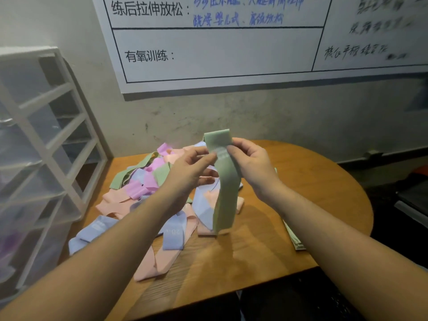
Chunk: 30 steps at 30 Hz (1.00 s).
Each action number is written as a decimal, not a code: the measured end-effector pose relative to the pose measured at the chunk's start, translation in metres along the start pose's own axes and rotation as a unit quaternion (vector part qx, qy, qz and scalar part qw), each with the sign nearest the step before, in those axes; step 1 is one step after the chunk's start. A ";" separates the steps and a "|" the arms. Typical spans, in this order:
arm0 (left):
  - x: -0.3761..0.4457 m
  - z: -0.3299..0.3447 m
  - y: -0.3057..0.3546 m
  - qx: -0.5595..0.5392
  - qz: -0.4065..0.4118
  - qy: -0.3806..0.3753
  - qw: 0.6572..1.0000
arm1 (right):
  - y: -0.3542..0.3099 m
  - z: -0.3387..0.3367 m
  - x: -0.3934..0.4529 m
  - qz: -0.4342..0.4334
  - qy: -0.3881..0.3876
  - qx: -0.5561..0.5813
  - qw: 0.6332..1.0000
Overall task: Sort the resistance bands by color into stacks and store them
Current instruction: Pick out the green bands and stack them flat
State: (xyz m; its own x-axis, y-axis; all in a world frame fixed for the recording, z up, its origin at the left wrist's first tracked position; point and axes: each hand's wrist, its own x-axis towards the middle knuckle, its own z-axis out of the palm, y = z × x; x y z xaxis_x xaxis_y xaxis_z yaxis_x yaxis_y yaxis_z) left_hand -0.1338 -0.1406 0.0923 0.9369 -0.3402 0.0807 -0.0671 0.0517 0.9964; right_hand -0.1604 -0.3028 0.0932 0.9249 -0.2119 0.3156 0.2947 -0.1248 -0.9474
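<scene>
A green resistance band (225, 181) hangs upright above the wooden table (301, 181), its lower end near the tabletop. My left hand (190, 167) and my right hand (251, 163) both pinch it near its top. Behind and left of it lies a mixed pile of bands (139, 193) in green, purple, pink and pale blue. Pale blue bands (92, 230) and a pink band (159, 262) lie nearest the front. A flat stack of green bands (293, 237) shows partly under my right forearm.
A white plastic drawer unit (46, 140) stands at the table's left edge, with something purple in a lower drawer. A whiteboard (220, 49) hangs on the wall behind. Dark objects sit on the floor to the right.
</scene>
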 end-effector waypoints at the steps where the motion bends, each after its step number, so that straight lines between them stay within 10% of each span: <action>1: -0.001 0.003 0.001 0.005 0.006 -0.002 1.000 | 0.001 -0.003 0.001 0.003 0.004 -0.006 1.000; 16: 0.038 0.038 0.006 -0.228 -0.070 0.055 0.970 | 0.048 -0.056 -0.019 0.165 -0.126 -0.013 0.978; 30: 0.093 0.104 -0.038 -0.138 -0.145 0.050 0.978 | 0.077 -0.123 -0.032 0.257 -0.094 -0.095 0.957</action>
State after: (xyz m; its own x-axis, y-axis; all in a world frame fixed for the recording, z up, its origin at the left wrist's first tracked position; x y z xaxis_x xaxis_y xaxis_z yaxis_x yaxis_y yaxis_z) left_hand -0.0796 -0.2714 0.0647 0.9325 -0.2848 -0.2221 0.2899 0.2233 0.9306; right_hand -0.1964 -0.4253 0.0164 0.9680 -0.1161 -0.2222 -0.2438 -0.2291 -0.9424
